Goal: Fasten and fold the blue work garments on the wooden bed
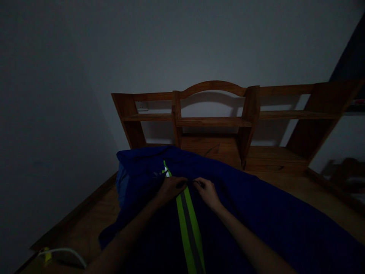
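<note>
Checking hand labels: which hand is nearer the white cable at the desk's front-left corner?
Left. The left hand lies on the blue garment just left of its green stripe, on the white cable's side; the right hand lies beyond the stripe.

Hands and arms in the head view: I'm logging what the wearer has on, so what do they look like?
Both the left hand and right hand are bare: no gloves show. Both forearms are uncovered, with no sleeve in view. The dim light hides rings or fine marks.
</note>
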The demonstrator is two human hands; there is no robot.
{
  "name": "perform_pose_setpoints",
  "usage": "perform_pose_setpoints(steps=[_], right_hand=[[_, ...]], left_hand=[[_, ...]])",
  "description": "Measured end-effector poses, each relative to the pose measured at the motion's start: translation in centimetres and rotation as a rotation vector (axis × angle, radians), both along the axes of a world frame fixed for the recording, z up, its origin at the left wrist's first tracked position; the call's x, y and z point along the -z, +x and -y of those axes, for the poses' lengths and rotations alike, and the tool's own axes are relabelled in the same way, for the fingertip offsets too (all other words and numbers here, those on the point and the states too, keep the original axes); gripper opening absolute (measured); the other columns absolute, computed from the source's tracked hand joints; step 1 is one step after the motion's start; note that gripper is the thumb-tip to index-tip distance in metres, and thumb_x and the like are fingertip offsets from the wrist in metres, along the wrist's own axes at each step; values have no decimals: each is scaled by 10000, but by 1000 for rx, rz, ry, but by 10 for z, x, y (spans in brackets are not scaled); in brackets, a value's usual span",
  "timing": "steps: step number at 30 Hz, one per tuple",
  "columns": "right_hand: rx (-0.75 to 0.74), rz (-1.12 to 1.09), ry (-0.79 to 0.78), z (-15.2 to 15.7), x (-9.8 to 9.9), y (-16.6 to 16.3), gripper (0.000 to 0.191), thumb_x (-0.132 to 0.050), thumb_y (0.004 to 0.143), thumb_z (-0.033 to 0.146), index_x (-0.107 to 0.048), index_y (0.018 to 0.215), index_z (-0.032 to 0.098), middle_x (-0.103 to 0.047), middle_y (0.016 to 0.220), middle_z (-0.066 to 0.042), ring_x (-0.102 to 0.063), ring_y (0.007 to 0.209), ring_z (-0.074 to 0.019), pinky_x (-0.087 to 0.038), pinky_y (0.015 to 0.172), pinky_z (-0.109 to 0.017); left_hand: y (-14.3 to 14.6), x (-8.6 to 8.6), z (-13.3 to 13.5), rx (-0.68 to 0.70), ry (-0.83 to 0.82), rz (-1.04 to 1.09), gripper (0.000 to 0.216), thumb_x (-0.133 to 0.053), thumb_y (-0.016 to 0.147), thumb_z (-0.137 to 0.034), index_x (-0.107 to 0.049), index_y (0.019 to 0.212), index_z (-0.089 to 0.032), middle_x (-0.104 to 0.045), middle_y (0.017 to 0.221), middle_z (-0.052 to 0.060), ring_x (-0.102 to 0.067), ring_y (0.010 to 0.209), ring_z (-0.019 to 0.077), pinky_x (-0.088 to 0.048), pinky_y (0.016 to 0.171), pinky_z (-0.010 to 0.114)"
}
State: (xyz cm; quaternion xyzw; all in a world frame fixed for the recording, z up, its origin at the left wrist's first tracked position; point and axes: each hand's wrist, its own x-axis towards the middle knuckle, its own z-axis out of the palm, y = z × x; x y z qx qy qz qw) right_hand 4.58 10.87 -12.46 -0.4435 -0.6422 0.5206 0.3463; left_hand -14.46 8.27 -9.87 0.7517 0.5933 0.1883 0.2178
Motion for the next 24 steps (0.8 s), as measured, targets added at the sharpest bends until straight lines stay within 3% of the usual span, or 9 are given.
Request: perform_pose_setpoints(steps=[5,11,16,24], right_hand=[[83,70,-6,1,-1,0,252,-464,813,316,-677,862,189,-660,756,-1,-576,682,-148,-390,602,-226],[80,99,57,3,-2,-1,246,-459,808,313,-667,833,184,-656,763,-11,-582,708,-157,-400,626,-235],[71,125,87,3,-3,-2,223,-463,792,289,-659,815,185,-655,779,-2,-582,726,-152,-406,671,-239],[51,131,79,1,1,-2,208,-485,770,291,-657,781,174,-633,718,14,-561,677,-131,-398,644,-217]], left_hand=[[1,-2,1,82,-71,52,245,-514,825,-282,-663,1007,-215,-702,985,9,-649,888,157,-470,809,238],[8,9,3,200,-54,-10,239,-506,831,-233,-658,1015,-228,-700,992,0,-651,889,154,-464,804,241],[8,13,2,223,-25,-16,226,-510,845,-259,-663,1004,-212,-700,990,17,-648,889,157,-456,804,246],[8,5,2,248,-5,7,219,-505,862,-291,-670,986,-217,-699,915,23,-640,818,136,-456,753,226]])
